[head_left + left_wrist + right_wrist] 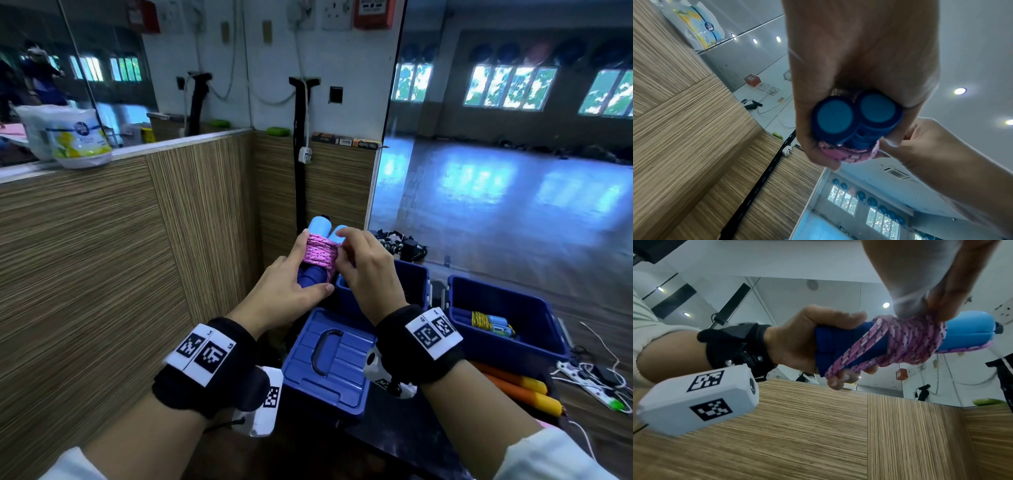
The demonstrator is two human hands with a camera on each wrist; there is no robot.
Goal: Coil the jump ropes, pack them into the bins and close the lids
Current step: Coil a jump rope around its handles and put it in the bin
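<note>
Black wristbands (205,366) (white tags, black square codes); white camera box (696,400); pale sleeves (548,455).

Pink rope: pink-and-black speckled braided jump rope (320,253), wound in tight turns around its two handles laid side by side; a loose strand runs slantwise down over the dark grips (851,360).
Handles: two blue foam-gripped handles with light-blue plastic ends (856,116), held in the air, tips pointing away from the person.
Yellow rope: yellow-and-black braided jump rope coiled on blue handles (490,323), lying in the open bin at right.
Right bin: dark-blue plastic bin (534,346), open, on the floor.
Middle bin: second dark-blue plastic bin (416,277), mostly hidden; apparently open.
Lid: blue ribbed plastic lid with black handle (329,359), lying flat below the hands.
</note>
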